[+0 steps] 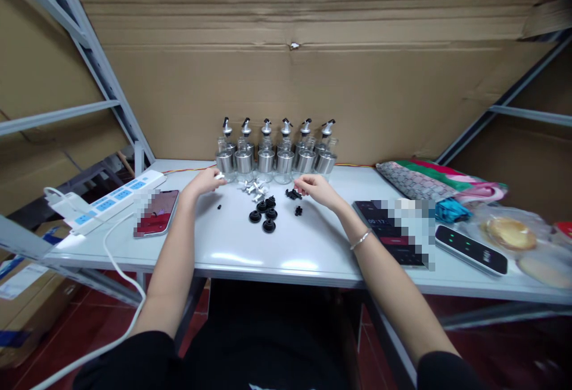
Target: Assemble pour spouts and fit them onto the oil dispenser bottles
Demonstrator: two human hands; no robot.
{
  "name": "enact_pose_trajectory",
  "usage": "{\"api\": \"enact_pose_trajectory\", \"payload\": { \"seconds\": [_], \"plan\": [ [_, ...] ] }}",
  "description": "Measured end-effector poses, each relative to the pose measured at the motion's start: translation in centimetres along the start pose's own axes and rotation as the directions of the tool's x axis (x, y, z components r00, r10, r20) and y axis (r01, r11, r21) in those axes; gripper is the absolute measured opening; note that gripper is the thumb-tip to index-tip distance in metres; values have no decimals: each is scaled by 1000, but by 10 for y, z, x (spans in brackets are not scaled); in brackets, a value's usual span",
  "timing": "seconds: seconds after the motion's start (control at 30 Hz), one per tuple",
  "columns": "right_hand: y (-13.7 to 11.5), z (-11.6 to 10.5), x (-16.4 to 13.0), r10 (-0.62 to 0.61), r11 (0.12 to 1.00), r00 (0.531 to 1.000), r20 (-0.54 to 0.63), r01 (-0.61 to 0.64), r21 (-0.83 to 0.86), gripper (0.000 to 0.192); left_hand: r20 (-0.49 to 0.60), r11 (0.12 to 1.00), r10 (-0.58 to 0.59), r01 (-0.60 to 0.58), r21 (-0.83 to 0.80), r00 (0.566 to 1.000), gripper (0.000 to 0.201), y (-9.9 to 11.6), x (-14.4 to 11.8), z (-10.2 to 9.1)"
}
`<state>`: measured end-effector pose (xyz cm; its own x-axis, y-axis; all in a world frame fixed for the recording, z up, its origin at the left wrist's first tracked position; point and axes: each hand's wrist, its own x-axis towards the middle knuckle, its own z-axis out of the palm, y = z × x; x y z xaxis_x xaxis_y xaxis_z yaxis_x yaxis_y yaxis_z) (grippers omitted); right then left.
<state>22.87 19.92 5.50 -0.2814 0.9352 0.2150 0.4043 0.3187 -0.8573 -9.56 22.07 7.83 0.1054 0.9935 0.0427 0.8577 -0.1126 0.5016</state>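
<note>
Six glass bottles with steel bands stand in a row. Left hand pinches a small silver spout; right hand, fingers curled, touches black plastic stoppers.

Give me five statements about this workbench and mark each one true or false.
1. Six glass bottles with pourer tops stand in a row at the back of the table. True.
2. The left hand rests on the phone. False: it is near the leftmost bottle, holding a small silver part.
3. Black round caps lie between the two hands. True.
4. The power strip is on the right side. False: it is on the left.
5. The right hand wears a glove. False: it is bare, with a bracelet at the wrist.
</note>
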Motion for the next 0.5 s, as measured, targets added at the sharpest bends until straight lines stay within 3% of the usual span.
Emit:
{"api": "enact_pose_trajectory", "payload": {
  "seconds": [0.07, 0.13, 0.2, 0.37, 0.43, 0.5],
  "plan": [
    [1, -1, 0, -9, 1000, 1000, 0, 9, -3, 36, 253, 997, -81, 73, 39, 964, 27, 1, -5, 0],
    [2, -2, 1, -13, 1000, 1000, 2, 13, -7, 36, 384, 984, -179, 156, 91, 906, 30, 6, -9, 3],
    [3, -3, 1, -11, 1000, 1000, -2, 11, -14, 36, 422, 972, -234, 217, 90, 876, 27, 11, -11, 8],
    [2, -4, 0, -2, 1000, 1000, -27, 2, -26, 34, 457, 962, -238, 273, -10, 857, 27, 11, -11, 16],
    [1, -3, 0, -8, 1000, 999, -44, 7, -17, 34, 458, 972, -165, 223, -76, 873, 30, 14, -11, 15],
    [-1, -1, -1, -18, 1000, 998, -64, 18, 2, 33, 381, 975, 0, 86, -207, 925, 30, 23, -13, 15]
  ]
}}
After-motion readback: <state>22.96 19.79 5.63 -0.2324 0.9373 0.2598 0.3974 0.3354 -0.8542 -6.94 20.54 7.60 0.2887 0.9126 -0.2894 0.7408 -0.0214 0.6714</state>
